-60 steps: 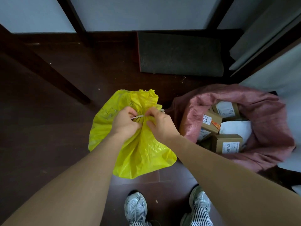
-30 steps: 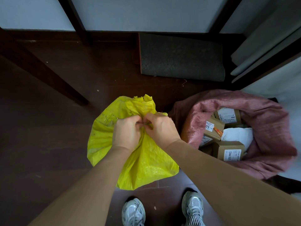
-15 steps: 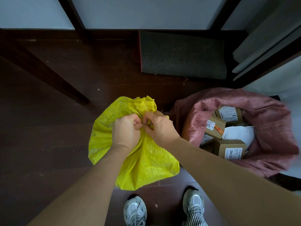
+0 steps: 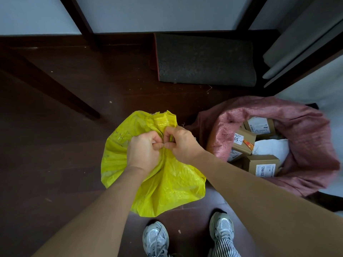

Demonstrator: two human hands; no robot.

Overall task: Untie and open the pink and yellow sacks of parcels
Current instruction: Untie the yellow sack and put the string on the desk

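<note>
The yellow sack (image 4: 163, 182) stands on the dark floor (image 4: 55, 145) just in front of the person's shoes (image 4: 156, 238), its neck gathered into a tight bunch at working height so both hands can reach the tie from above. The left hand (image 4: 143, 151) is curled into the gathered plastic on its side of the neck, fingers and thumb pinching right at the knot; it seems placed there to steady the bunch and keep the tie from slipping while the other hand works. The right hand (image 4: 181, 143) mirrors it from the opposite side, fingertips pinched on the same spot and nearly touching those of the left. The tie itself is hidden between the fingers, so whether it has loosened at all cannot be told. The sack's ruffled top edge flares out beyond the knuckles, which suggests the neck is still cinched shut.

Just beside it to the right, the pink sack (image 4: 306, 141) slumps against the pale wall with its mouth rolled down and wide open, and several brown parcels (image 4: 261, 164) with white labels and one white package (image 4: 271, 147) lie exposed inside. That half of the job looks finished; the yellow sack is the one in hand. A dark mat (image 4: 204, 60) lies well apart at the far edge of the floor.
</note>
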